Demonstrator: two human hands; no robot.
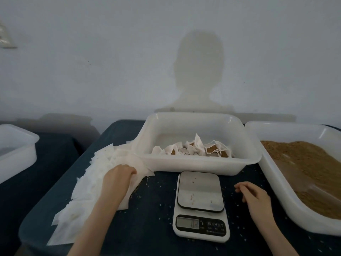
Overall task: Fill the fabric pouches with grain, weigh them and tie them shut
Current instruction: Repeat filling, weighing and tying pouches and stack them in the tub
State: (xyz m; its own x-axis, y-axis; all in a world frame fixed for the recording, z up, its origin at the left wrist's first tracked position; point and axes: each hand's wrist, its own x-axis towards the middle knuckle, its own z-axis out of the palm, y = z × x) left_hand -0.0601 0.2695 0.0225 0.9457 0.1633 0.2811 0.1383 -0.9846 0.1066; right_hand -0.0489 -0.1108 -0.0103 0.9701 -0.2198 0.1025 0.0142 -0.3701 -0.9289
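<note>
Hands lie on a dark surface [151,228] strewn with stray grains. Left hand [118,177] rests on a spread stack of empty white fabric pouches [88,183], its fingers curled down into the top sheets as if pinching one loose. Right hand [255,195] rests apart from it, fingers loosely curled, holding nothing. Between the hands sits a small kitchen scale [200,204] with a few grains on its plate. Just beyond the scale, a white tub [201,163] holds filled pouches [193,150]. Beside the right hand, a larger white tray [276,183] holds a heap of brown grain [310,163].

Risk: the thin pouches cling together, so the left hand may lift several at once or drag the stack askew. Grains already on the scale plate could skew the next weighing unless it is cleared or zeroed.
</note>
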